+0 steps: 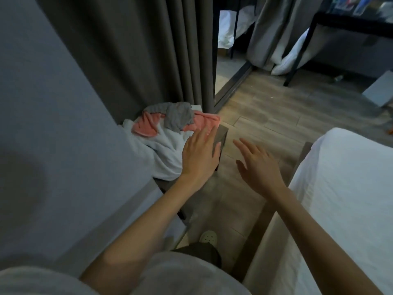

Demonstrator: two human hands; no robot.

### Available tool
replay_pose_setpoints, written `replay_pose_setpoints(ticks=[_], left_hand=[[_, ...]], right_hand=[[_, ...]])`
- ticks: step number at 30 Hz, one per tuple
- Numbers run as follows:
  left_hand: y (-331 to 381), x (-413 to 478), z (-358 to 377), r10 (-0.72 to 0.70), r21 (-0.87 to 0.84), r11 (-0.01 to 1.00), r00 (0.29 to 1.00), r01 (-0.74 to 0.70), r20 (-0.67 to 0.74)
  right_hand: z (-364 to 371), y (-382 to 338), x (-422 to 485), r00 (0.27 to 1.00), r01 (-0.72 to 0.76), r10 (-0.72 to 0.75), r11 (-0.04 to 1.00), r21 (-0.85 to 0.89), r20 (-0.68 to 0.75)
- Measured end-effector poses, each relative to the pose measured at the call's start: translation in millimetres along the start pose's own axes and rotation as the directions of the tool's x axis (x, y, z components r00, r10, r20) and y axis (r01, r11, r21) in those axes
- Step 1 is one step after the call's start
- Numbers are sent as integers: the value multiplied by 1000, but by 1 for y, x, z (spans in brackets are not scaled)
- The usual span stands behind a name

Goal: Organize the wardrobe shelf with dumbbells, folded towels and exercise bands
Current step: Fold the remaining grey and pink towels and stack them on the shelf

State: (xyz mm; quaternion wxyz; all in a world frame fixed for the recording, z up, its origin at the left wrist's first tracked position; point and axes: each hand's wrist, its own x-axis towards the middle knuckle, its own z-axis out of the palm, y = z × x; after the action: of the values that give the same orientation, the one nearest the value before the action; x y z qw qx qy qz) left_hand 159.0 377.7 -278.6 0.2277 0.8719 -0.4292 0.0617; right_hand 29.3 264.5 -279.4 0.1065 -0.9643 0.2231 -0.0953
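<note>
Towels [163, 150], white, pink and grey, lie crumpled on the low counter [222, 133] by the curtain [127, 50]. The left hand [201, 155] is nearer, spread flat and open over their right edge. The right hand [258, 165], also open and holding nothing, hangs over the floor [276, 116].

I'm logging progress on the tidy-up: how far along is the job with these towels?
Done: nothing visibly; the white towel, pink towel and grey towel lie crumpled together. In hand: nothing held; the left hand reaches open at the white towel's edge, the right hand open above the floor. Left: folding and shelving; no dumbbells, bands or shelf show.
</note>
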Motion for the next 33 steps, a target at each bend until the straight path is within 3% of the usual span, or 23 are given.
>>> replay_pose_setpoints(ticks=[8,12,15,23,29,33], left_hand=[[-8,139,49,-125,69,990,991,121,53],[-35,186,77,-272,110,957,962,270,2],[-47,208,92,-380,85,919,922,385,-71],[-64,233,107,-708,-5,701,696,713,-123],[-100,231,110,-835,-72,547,537,834,-121],[-142,230,120,-860,-81,509,501,857,-98]], right_hand=[[-1,77,141,992,99,-95,994,-38,83],[10,112,221,964,238,-232,971,-32,131],[19,135,283,904,377,-366,926,-4,221],[30,143,398,688,607,-610,781,147,393],[71,109,449,580,614,-687,722,319,438],[113,76,478,565,572,-668,740,354,484]])
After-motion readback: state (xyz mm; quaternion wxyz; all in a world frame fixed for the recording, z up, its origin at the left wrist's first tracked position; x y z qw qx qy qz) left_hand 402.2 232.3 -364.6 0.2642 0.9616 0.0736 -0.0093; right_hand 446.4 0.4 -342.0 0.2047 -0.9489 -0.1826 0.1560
